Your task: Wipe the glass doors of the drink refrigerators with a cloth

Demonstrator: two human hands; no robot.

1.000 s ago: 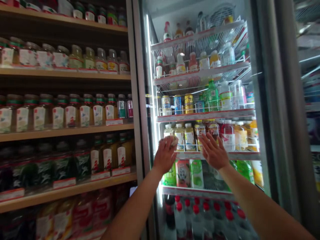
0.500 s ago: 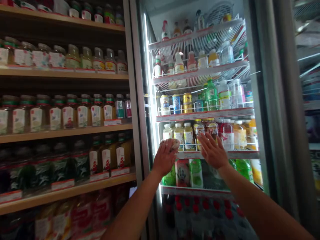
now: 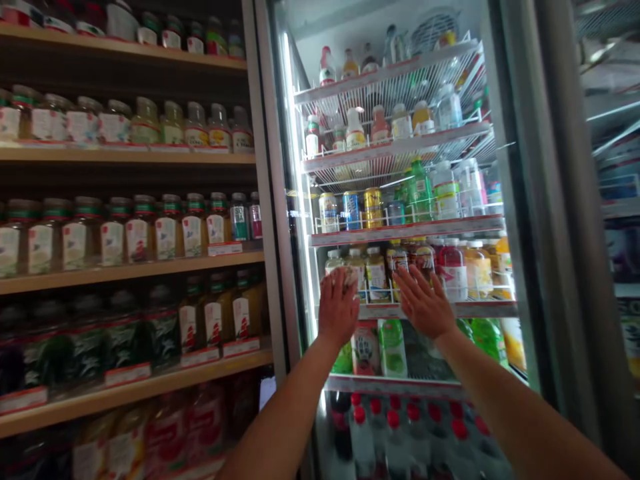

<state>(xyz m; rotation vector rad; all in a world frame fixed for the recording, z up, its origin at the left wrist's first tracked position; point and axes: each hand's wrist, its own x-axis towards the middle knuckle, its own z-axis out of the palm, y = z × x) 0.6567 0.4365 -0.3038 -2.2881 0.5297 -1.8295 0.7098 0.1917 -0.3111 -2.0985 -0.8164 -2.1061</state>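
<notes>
Head camera looks at a tall drinks fridge with a glass front, and both arms of the person reach up to it. The left hand is clenched around a small crumpled cloth, pale in colour, which shows above the knuckles; the cloth seems to lie against the glass, at the left side of the front, near the bright light strip. It is at the height of the wire shelf with the red price rail. The right hand is just beside the left one, a little apart from it, with the fingers released and spread; the palm faces the glass, and whether it truly touches the glass cannot be told. Behind the hands stand juice bottles on this shelf, and one shelf higher stand three cans. Below the hands are green bottles, and at the bottom are bottles with red caps. To the left of the fridge, wooden shelves carry rows of jars with white labels.
</notes>
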